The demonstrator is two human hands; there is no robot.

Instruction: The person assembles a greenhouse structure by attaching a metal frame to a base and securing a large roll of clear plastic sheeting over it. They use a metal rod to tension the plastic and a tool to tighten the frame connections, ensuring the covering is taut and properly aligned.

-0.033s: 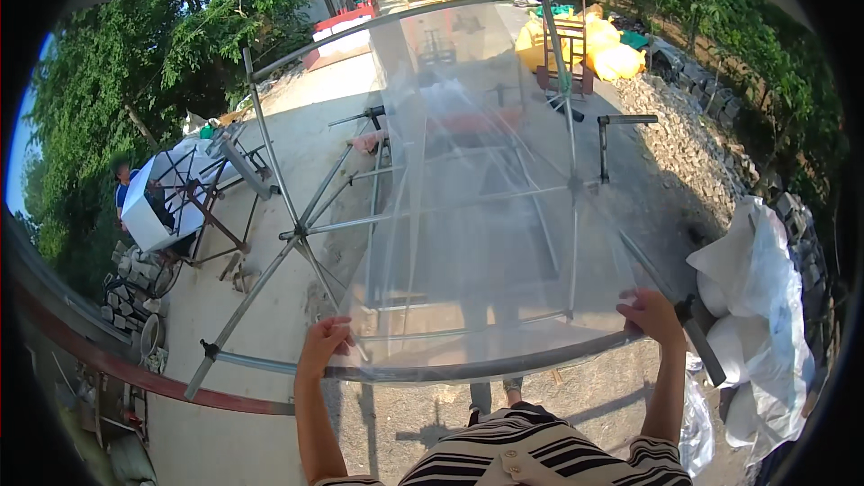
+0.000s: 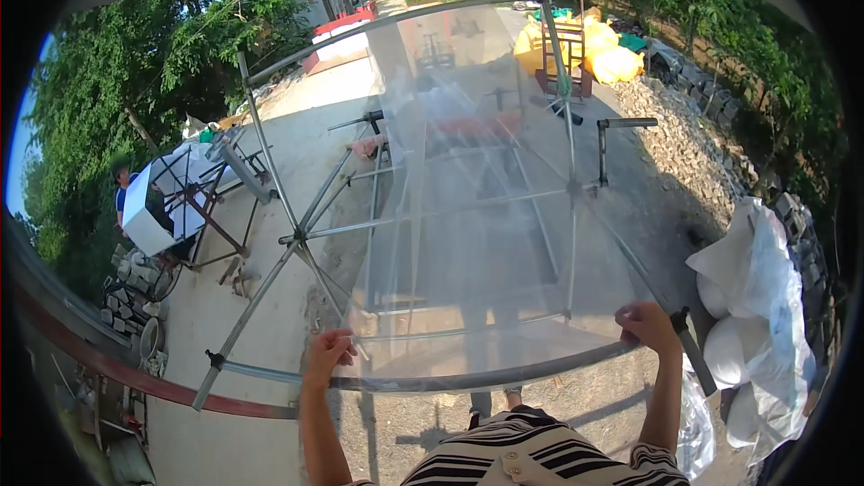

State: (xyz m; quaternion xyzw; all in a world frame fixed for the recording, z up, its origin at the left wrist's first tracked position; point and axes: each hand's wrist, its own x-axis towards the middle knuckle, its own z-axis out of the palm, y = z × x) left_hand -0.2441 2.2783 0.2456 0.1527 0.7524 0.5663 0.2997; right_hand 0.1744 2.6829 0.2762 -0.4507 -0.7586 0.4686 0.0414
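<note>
Outdoors above a concrete yard point(image 2: 225, 306): clear plastic sheet point(image 2: 477, 216) draped over curved metal frame point(image 2: 450, 382), left hand point(image 2: 326, 355) and right hand point(image 2: 650, 326) fingers closed on near edge; covering partial, sides bare.

Outdoor work yard, probably rural, gravel heap point(image 2: 684, 139), trees point(image 2: 117, 99), metal frames point(image 2: 297, 234)

white bulk sacks point(image 2: 751, 306) | right edge, heaped by stone wall || yellow sacks point(image 2: 603, 49) | top, beside wooden frame

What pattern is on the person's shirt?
Black and white stripes on the shirt, seen in the head view.
</note>
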